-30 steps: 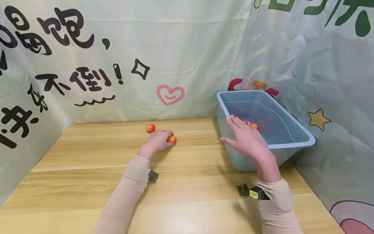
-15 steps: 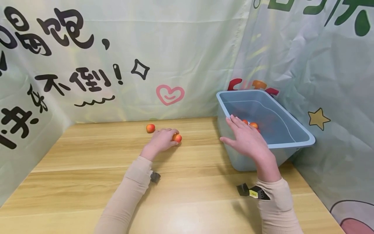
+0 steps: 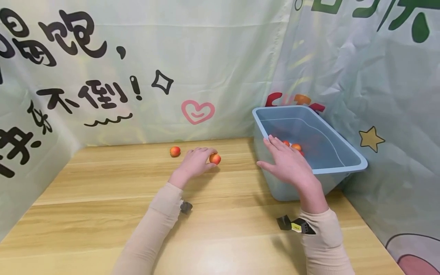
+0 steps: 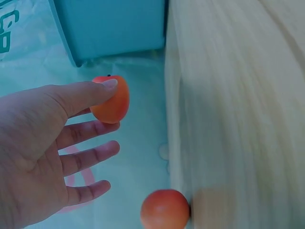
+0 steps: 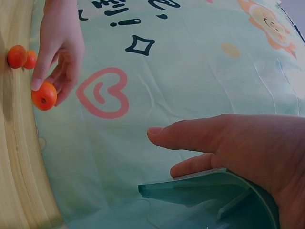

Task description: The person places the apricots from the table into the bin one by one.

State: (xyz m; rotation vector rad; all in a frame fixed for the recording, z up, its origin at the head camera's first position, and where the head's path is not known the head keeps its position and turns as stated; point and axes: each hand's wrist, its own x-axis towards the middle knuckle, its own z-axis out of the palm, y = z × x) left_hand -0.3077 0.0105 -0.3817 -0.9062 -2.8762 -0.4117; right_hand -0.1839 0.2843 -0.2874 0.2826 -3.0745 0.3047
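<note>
My left hand [image 3: 196, 162] pinches a small orange-red, apple-like fruit [image 3: 215, 159] between thumb and fingertips, over the wooden table [image 3: 220, 214]. In the left wrist view, the thumb lies across the held fruit [image 4: 112, 102], which has a dark stem spot, while the other fingers spread apart. My right hand [image 3: 290, 162] lies over the near left rim of the blue bin [image 3: 340, 168], its fingers straight and thumb out to the side. Inside the bin, several similar fruits [image 3: 296, 147] show, partly hidden by that hand.
A similar fruit [image 3: 175, 151] rests on the table left of my left hand. In the right wrist view, a second fruit [image 5: 31, 59] shows behind the first [image 5: 16, 56]. A printed cloth [image 3: 220, 68] hangs along the back and sides of the table.
The left hand has moved right and slightly away from me with the pinched fruit, nearer the bin. The right hand keeps its place at the rim. The head view has shifted slightly.
</note>
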